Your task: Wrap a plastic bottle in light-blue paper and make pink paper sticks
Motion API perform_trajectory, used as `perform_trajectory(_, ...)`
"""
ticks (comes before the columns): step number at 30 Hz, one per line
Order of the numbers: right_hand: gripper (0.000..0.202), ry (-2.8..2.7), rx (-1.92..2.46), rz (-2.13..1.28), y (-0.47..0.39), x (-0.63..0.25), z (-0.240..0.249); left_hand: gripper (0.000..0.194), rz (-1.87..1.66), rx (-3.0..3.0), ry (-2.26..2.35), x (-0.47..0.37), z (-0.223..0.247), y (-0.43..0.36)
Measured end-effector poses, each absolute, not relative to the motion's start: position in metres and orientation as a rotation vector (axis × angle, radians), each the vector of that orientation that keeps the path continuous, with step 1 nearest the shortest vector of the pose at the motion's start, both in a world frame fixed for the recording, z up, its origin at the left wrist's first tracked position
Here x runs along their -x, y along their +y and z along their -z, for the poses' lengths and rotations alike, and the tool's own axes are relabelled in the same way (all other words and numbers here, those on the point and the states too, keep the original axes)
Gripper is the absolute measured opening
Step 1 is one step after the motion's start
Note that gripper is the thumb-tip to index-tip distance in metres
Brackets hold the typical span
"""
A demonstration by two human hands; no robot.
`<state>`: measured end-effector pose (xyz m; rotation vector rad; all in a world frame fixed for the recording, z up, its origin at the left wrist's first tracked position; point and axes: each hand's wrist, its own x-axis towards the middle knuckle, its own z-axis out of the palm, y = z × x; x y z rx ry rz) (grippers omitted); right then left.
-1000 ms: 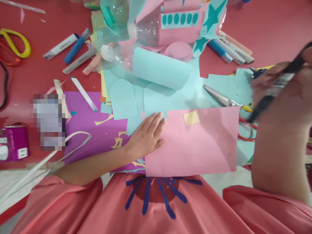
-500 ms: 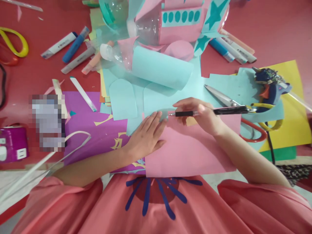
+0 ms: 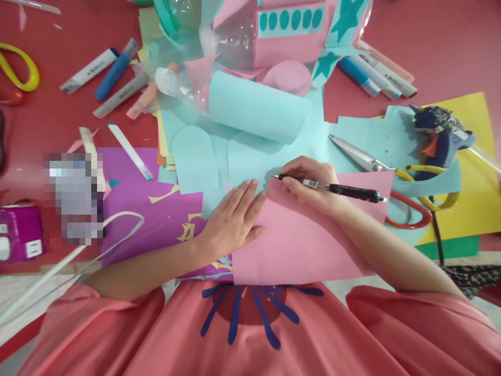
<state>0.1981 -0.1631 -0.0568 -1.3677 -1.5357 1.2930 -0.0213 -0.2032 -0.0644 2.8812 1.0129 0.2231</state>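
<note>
My right hand grips a black pen near its tip, which points left at a light blue sheet. Whether the tip touches the paper I cannot tell. My left hand lies flat with fingers stretched out, across the left edge of a pink sheet and onto the light blue paper. A light blue piece with a rounded top lies to the upper left of that hand. Beyond both hands rests a plastic bottle wrapped in light blue paper.
Scissors with yellow and red handles lie right of my right hand. Markers are scattered at the upper left, more markers at the upper right. A pink-wrapped bottle stands out at the back. Purple paper lies at left.
My right hand has tightened its hold closer to the pen's tip, and the pen has tilted so its back end sits lower. My left hand stays almost in place.
</note>
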Motion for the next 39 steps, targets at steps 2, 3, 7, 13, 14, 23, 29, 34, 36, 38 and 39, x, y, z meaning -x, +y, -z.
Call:
perform_trajectory(2, 0.009, -1.538, 1.354, -1.301, -0.1620, -0.1984, 0.0576, 0.057, -0.232, -2.879, 1.010, 0.0217, 0.0652, -0.2032)
perform_trajectory(3, 0.009, -1.538, 1.353, -1.305, -0.1615, -0.1985, 0.0577, 0.057, -0.233, -2.878, 1.010, 0.0219, 0.0655, -0.2032)
perform_trajectory(7, 0.009, -1.559, 1.391, -1.320, -0.1609, -0.1986, 0.0574, 0.056, -0.233, -2.886, 1.012, 0.0217, 0.0657, -0.2035)
perform_trajectory(13, 0.007, -1.519, 1.405, -1.345, -0.1616, -0.1984, 0.0590, 0.058, -0.176, -2.857, 1.002, 0.0213, 0.0628, -0.2022)
perform_trajectory(14, 0.007, -1.512, 1.407, -1.346, -0.1614, -0.1983, 0.0590, 0.058, -0.167, -2.854, 1.002, 0.0215, 0.0623, -0.2020)
perform_trajectory(23, 0.008, -1.504, 1.448, -1.364, -0.1585, -0.1949, 0.0533, 0.059, -0.159, -2.842, 0.991, 0.0216, 0.0633, -0.2022)
perform_trajectory(29, 0.008, -1.521, 1.437, -1.353, -0.1580, -0.1956, 0.0535, 0.058, -0.150, -2.843, 0.992, 0.0216, 0.0611, -0.2019)
perform_trajectory(34, 0.008, -1.551, 1.450, -1.350, -0.1580, -0.1961, 0.0531, 0.059, -0.134, -2.853, 0.996, 0.0218, 0.0618, -0.2020)
perform_trajectory(36, 0.009, -1.555, 1.459, -1.350, -0.1583, -0.1963, 0.0527, 0.059, -0.128, -2.856, 0.993, 0.0215, 0.0617, -0.2019)
perform_trajectory(38, 0.009, -1.553, 1.462, -1.356, -0.1585, -0.1965, 0.0525, 0.059, -0.114, -2.855, 0.995, 0.0212, 0.0612, -0.2018)
perform_trajectory(39, 0.009, -1.551, 1.461, -1.361, -0.1586, -0.1965, 0.0524, 0.059, -0.111, -2.855, 0.996, 0.0211, 0.0609, -0.2018)
